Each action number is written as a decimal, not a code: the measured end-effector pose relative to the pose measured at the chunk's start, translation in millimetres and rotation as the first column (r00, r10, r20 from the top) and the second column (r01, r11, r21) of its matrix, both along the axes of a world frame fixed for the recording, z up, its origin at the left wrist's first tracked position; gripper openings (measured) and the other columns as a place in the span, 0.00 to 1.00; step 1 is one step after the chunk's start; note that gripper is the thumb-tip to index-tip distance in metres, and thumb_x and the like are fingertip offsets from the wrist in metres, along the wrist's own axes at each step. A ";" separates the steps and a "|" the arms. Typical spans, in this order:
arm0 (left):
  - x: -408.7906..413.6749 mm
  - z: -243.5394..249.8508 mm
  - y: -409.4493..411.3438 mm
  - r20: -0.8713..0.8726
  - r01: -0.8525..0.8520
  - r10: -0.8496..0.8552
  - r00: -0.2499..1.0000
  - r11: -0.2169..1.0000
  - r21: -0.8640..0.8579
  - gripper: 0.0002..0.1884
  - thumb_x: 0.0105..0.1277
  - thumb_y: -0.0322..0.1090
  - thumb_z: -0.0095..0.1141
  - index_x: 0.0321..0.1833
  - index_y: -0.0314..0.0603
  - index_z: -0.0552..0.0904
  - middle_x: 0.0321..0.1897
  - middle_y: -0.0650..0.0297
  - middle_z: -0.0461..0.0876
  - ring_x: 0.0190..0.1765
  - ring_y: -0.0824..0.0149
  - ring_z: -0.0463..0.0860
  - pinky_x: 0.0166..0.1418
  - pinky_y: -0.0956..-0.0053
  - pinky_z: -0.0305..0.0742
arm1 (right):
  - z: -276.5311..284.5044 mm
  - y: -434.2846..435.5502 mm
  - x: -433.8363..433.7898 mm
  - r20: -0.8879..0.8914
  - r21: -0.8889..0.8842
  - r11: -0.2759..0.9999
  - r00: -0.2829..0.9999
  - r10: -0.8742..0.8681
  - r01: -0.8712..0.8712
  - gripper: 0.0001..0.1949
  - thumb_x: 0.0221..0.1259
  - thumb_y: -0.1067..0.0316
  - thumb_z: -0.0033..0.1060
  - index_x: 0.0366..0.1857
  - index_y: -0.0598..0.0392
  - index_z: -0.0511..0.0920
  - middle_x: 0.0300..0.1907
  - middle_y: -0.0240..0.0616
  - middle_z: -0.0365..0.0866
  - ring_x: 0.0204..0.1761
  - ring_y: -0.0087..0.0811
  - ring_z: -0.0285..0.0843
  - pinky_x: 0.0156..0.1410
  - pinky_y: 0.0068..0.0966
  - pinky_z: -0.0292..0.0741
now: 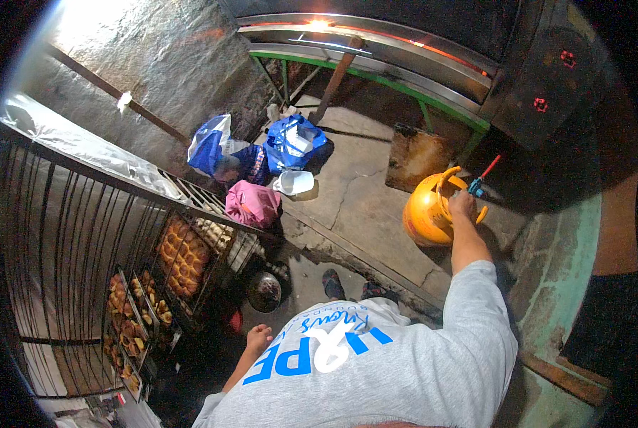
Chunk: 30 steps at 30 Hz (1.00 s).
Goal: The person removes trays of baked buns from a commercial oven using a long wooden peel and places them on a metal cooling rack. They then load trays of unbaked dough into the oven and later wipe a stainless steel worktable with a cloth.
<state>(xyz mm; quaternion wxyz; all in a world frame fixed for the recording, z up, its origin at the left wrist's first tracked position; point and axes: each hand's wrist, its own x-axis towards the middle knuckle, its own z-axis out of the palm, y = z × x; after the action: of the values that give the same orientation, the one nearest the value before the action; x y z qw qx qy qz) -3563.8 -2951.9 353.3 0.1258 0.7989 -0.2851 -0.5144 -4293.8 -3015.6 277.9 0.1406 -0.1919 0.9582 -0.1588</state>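
With my right arm stretched forward, my right hand (462,205) grips the top of a yellow gas cylinder (426,214), inside its collar. Just beyond my fingers is a blue gas regulator or valve fitting (476,187), with a short length of red hose (491,166) leading away from it. The cylinder stands on the concrete floor, and my hand hides the joint at its top. My left hand (259,338) hangs low beside my body with its fingers curled; I see nothing in it. Near it on the floor lies a dark round pan (265,291).
Trays of baked bread (184,255) fill a metal rack (78,192) at left. Blue bags (292,140), a pink bag (252,204) and a white plastic container (296,183) lie on the raised floor. Ahead, an oven (426,64) glows above a green frame, beside a rusty panel (418,158).
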 end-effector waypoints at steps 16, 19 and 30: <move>16.2 -16.2 5.3 -0.067 -0.003 0.003 0.998 1.000 0.009 0.14 0.59 0.23 0.59 0.47 0.40 0.75 0.33 0.64 0.75 0.25 0.69 0.74 0.27 0.74 0.73 | 2.8 2.4 6.5 -0.032 -0.061 0.998 0.999 -0.030 0.028 0.17 0.54 0.67 0.59 0.48 0.59 0.77 0.50 0.55 0.78 0.55 0.52 0.74 0.59 0.44 0.72; 14.7 -13.6 7.1 -0.004 0.056 -0.056 0.998 0.998 -0.003 0.16 0.58 0.25 0.61 0.49 0.40 0.75 0.35 0.64 0.76 0.28 0.67 0.76 0.30 0.73 0.75 | 17.4 2.2 10.4 -0.028 0.046 0.996 0.996 0.082 -0.081 0.17 0.54 0.67 0.59 0.48 0.58 0.77 0.50 0.54 0.78 0.55 0.52 0.75 0.59 0.44 0.72; 6.6 -1.5 10.0 0.061 0.080 -0.078 0.995 0.996 -0.036 0.17 0.58 0.28 0.62 0.50 0.38 0.77 0.37 0.63 0.78 0.30 0.66 0.78 0.34 0.71 0.77 | -12.3 2.0 1.0 -0.078 -0.079 0.997 0.997 -0.028 0.022 0.21 0.50 0.66 0.66 0.50 0.55 0.76 0.51 0.51 0.77 0.56 0.51 0.72 0.61 0.43 0.71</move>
<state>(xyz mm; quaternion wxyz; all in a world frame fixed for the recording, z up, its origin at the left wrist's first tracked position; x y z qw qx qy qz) -3557.1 -2941.9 351.8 0.1120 0.7995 -0.3298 -0.4894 -4292.8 -3013.6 265.6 0.0930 -0.1914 0.9584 -0.1901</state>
